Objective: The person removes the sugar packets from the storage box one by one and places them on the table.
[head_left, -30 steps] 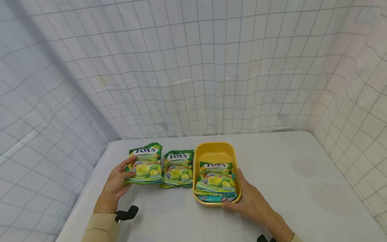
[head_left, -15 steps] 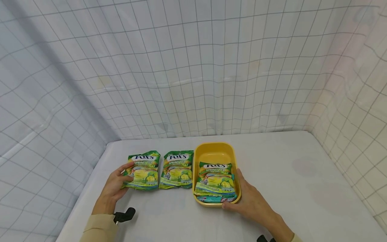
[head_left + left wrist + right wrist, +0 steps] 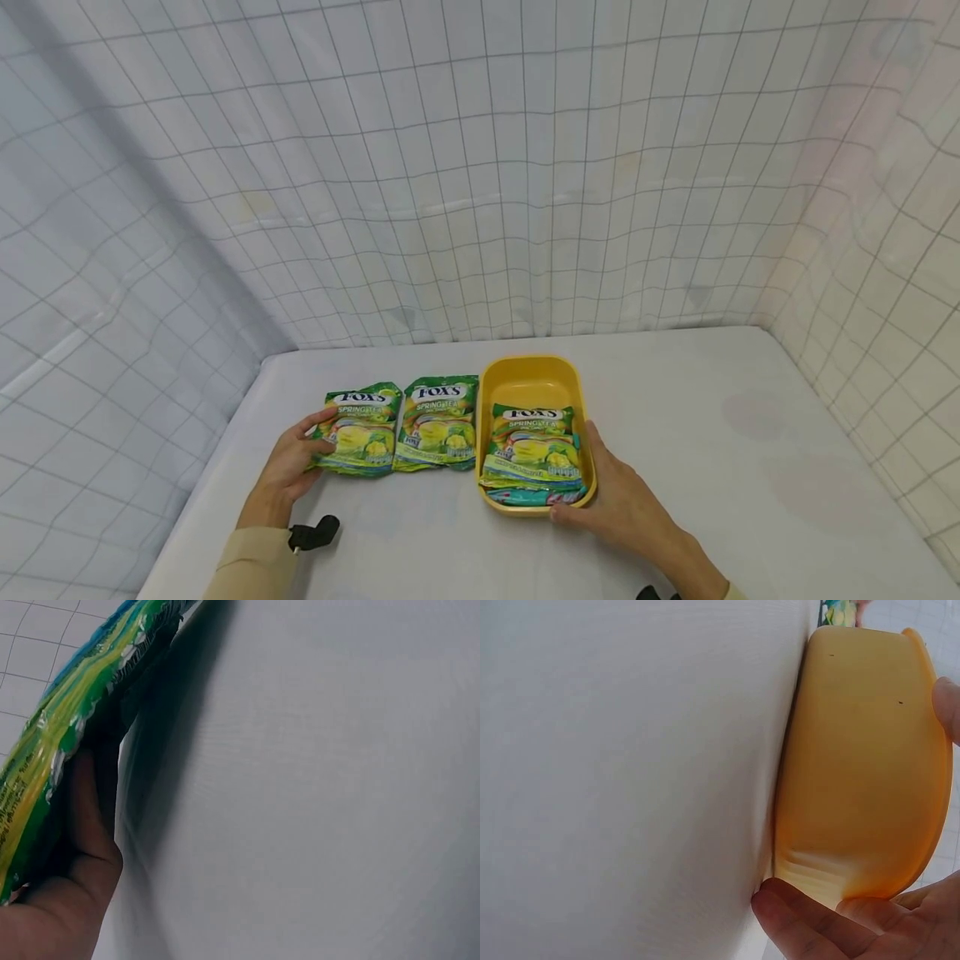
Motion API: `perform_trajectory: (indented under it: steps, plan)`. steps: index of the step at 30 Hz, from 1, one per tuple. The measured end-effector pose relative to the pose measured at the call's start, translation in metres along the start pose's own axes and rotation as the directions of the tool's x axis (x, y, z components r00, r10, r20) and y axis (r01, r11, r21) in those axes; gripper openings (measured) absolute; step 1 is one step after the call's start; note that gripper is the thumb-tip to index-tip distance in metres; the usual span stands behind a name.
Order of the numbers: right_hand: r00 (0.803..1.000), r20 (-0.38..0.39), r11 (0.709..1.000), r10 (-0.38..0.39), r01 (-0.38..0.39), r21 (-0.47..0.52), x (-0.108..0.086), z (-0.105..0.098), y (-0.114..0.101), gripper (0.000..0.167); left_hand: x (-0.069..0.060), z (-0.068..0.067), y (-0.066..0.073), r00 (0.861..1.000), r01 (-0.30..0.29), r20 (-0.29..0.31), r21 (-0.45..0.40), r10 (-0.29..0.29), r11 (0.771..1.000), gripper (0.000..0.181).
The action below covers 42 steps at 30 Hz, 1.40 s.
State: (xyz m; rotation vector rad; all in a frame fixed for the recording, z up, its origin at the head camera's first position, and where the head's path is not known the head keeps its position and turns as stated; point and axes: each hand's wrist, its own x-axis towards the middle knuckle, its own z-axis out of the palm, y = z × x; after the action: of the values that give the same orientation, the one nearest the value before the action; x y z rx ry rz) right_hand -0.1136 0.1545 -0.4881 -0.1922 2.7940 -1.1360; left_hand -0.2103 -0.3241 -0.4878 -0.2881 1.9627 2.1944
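At the left of the table, my left hand pinches the left edge of a green and yellow FOX'S Spring Tea candy bag. From the left wrist, that candy bag looks tilted, with fingers tucked under it and a shadow below. A second candy bag lies just to its right, beside a yellow tray. My right hand holds the tray at its near right corner, thumb on the near rim. Inside the tray, a third candy bag lies on a teal packet. In the right wrist view, fingers touch the tray's outer wall.
The table has a white cover that extends to the right of the tray. White grid-patterned curtains enclose the back and sides. Black wrist mounts sit on both wrists.
My left hand has lowered its candy bag toward me, so it sits about level with the second bag. It shifted slightly left, then back right. The right hand and tray stay put.
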Motion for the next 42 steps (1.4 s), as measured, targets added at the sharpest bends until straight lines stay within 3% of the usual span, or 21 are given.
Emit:
perform_trajectory:
  steps: [12,28,37,42]
  plan:
    - [1.000,-0.005,1.000,0.002,-0.002,-0.006,-0.001,0.000,-0.001,0.134,0.011,0.011,0.002,1.000,0.005,0.019,0.011,-0.006,1.000,0.072]
    - [1.000,0.000,1.000,0.007,-0.007,-0.004,0.000,0.001,-0.001,0.135,0.017,0.010,-0.001,0.999,0.036,0.025,0.045,-0.037,0.998,0.071]
    - [1.000,0.004,1.000,0.009,-0.009,-0.001,-0.001,0.001,-0.001,0.134,0.010,0.014,0.006,0.999,0.029,-0.038,0.212,-0.022,0.977,0.061]
    - [1.000,0.005,1.000,0.008,-0.008,0.001,-0.001,0.001,-0.001,0.134,0.005,0.017,0.010,0.995,0.004,-0.094,0.350,0.030,0.937,0.058]
